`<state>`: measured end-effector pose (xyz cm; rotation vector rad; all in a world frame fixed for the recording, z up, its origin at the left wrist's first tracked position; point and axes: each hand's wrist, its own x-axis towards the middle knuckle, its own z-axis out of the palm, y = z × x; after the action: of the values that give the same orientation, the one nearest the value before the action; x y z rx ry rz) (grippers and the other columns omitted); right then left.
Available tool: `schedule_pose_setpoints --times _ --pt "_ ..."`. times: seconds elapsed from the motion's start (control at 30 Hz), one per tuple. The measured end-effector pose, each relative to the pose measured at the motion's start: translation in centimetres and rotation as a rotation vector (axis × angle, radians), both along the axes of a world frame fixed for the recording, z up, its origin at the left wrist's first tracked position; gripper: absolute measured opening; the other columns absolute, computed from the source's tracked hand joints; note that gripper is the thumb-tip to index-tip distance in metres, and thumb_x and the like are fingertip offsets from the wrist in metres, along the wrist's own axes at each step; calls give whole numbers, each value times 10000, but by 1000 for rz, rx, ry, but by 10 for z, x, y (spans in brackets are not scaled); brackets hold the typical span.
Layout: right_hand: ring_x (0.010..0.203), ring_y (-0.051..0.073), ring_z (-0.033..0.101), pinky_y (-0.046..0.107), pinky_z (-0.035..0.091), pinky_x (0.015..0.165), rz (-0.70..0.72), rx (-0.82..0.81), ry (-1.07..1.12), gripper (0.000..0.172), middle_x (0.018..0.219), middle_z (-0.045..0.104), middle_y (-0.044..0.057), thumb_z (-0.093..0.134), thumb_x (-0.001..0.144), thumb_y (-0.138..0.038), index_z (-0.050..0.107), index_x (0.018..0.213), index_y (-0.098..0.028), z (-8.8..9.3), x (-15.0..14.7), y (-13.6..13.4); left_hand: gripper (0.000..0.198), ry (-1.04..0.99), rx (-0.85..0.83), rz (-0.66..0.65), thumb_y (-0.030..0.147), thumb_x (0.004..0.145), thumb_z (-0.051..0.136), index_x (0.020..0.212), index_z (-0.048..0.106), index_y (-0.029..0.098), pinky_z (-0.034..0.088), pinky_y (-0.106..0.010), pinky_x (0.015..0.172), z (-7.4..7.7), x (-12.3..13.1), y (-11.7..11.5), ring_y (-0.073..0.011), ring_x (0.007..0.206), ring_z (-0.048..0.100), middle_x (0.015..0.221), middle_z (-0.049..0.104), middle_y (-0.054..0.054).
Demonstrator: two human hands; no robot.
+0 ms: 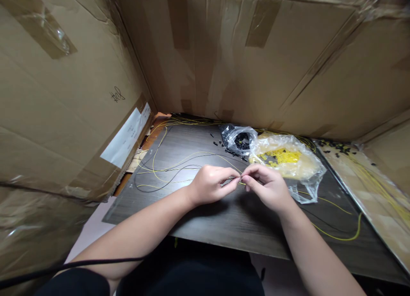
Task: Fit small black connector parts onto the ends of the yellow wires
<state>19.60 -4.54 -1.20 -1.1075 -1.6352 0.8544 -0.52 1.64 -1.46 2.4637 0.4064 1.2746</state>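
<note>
Over the middle of the dark board my left hand (213,184) pinches a thin black wire between thumb and fingers. Fingertip to fingertip with it, my right hand (264,185) is closed on something small at the wire, mostly hidden by the fingers. Yellow wires (160,181) and a black wire (173,178) loop across the board to the left of my hands. Another yellow wire (342,238) curves out past my right forearm. Just behind my right hand lies a clear plastic bag with small yellow parts (285,156). Beside it, a second bag holds small black parts (242,141).
Tall cardboard walls (205,52) enclose the board (188,138) at the back and sides. Loose black pieces (215,143) lie near the bags. More yellow wires (384,183) and dark bits (339,146) rest on a cardboard strip at right. A black cord (80,265) crosses my left forearm.
</note>
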Motion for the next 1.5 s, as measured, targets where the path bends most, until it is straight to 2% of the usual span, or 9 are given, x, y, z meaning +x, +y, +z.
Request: schedule_pose_setpoints --times 0.13,0.23,0.5,0.83,0.9,1.03,1.23,1.33,1.5 --pt "636 129 621 270 500 609 -74 183 -199 56 754 650 3 639 941 -232 658 898 -202 4 -1 -1 108 11 25 19 200 916 599 893 698 163 378 -185 493 -1 0 1 -62 502 579 660 707 15" --pt "655 127 611 263 486 624 -91 258 -282 57 749 645 0 626 944 -203 640 889 -199 5 -2 -1 93 34 38 28 184 909 602 902 692 159 382 -190 501 -1 0 0 -62 510 583 679 713 16" --pt "666 122 587 255 468 628 -113 295 -311 72 781 613 2 581 956 -173 578 887 -197 0 -6 -1 164 76 30 40 252 863 608 984 670 161 353 -211 449 0 -2 -3 -74 482 576 720 728 8" --pt "697 128 588 253 480 643 -168 365 -304 76 805 630 17 578 948 -141 584 891 -192 -2 -13 0 123 134 146 171 222 927 570 892 679 175 367 -229 495 -2 -1 -2 -74 512 604 662 704 31" --pt "713 134 601 261 492 660 -162 404 -338 55 829 646 25 595 937 -137 600 930 -191 -3 -12 0 131 134 161 183 229 933 565 896 680 180 369 -228 499 -2 -1 -1 -75 523 613 670 711 31" --pt "745 150 627 283 508 694 -153 440 -461 120 880 669 41 615 922 -128 626 1022 -195 -4 -8 1 127 133 216 205 227 940 566 917 684 187 357 -235 497 -5 -1 1 -77 523 616 679 719 33" --pt "731 164 641 300 511 698 -202 444 -603 83 862 681 39 602 930 -153 629 996 -195 -7 -7 1 145 174 289 258 242 942 556 881 680 197 324 -256 478 -9 -1 5 -94 511 605 654 703 35" --pt "708 155 625 296 508 677 -218 434 -556 56 840 673 36 599 932 -156 626 967 -190 -10 -9 2 147 213 333 272 270 941 556 898 673 194 301 -271 465 -7 -2 5 -105 507 595 655 696 28" --pt "672 132 603 269 499 636 -215 375 -379 69 797 666 21 590 936 -152 626 896 -195 -8 -13 3 131 227 523 315 272 946 560 940 670 200 272 -296 458 -5 -5 7 -108 445 515 567 605 42"
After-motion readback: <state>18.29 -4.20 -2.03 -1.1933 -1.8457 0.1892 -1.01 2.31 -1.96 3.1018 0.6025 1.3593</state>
